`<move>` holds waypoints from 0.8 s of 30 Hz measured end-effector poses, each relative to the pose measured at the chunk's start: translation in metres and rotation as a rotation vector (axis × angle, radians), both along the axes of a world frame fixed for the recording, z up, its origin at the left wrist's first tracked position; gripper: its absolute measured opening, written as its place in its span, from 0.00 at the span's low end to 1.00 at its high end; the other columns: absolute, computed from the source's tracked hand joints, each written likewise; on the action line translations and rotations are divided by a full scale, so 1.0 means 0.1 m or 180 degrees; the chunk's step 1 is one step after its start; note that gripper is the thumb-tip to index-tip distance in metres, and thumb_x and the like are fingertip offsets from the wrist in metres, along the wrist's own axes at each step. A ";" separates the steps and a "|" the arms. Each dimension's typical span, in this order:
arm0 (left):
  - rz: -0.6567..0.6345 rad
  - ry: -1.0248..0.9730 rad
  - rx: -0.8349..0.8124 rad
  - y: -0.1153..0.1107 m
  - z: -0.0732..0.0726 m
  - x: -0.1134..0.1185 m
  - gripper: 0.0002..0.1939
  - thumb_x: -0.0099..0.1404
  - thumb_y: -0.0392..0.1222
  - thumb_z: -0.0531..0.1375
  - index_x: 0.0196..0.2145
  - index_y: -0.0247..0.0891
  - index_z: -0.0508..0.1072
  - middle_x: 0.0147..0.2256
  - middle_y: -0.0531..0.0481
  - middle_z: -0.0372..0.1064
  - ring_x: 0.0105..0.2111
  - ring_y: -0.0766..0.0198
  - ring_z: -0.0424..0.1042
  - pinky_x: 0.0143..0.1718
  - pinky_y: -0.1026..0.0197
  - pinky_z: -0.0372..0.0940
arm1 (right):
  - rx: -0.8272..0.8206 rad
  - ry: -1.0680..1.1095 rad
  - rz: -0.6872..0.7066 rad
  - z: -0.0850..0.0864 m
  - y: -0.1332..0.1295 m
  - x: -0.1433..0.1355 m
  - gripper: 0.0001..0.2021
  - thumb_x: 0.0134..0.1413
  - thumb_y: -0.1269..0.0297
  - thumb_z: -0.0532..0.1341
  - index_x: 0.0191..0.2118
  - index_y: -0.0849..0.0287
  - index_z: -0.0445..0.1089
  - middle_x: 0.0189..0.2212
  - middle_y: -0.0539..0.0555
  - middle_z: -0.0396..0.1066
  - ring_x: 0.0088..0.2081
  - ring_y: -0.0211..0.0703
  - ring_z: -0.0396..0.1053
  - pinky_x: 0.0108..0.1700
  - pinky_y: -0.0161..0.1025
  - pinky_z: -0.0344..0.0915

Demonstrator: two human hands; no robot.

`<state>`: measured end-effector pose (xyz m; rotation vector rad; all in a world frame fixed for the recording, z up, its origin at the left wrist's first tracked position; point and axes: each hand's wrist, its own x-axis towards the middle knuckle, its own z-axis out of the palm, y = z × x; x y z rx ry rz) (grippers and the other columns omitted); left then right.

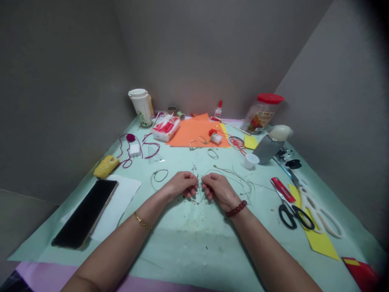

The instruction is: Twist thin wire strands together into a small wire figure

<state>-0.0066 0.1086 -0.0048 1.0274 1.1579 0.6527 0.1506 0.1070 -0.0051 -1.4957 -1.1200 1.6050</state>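
Both hands are close together over the middle of the green-covered table (188,239). My left hand (184,184) pinches a thin, light-coloured cord (199,194), its thumb and forefinger pressed together. Just to the right, my right hand (217,187) pinches the same fine cord, as far as can be told. The cord hangs in a small loop between the hands, and tiny bits lie below it. More thin green cord (243,178) spreads over the cloth beside my right hand. A coiled cord (161,175) lies beyond my left hand.
At left are a phone (86,213), white paper and a yellow corn-shaped object (106,166). Black-handled scissors (293,213), white-handled scissors (317,211) and a grey bottle (270,146) stand or lie at right. Orange sheets (191,132), a tissue pack (166,128) and a red-lidded jar (261,113) are behind.
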 end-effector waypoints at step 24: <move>0.0018 0.0637 0.0381 0.00 -0.16 0.09 0.06 0.57 0.41 0.57 0.27 0.35 0.68 0.12 0.56 0.61 0.11 0.72 0.59 0.14 0.70 0.55 | 0.0171 -0.0159 0.0077 0.02 -0.03 -0.02 0.04 0.47 0.74 0.55 0.26 0.59 0.61 0.17 0.46 0.65 0.13 0.29 0.58 0.11 0.27 0.54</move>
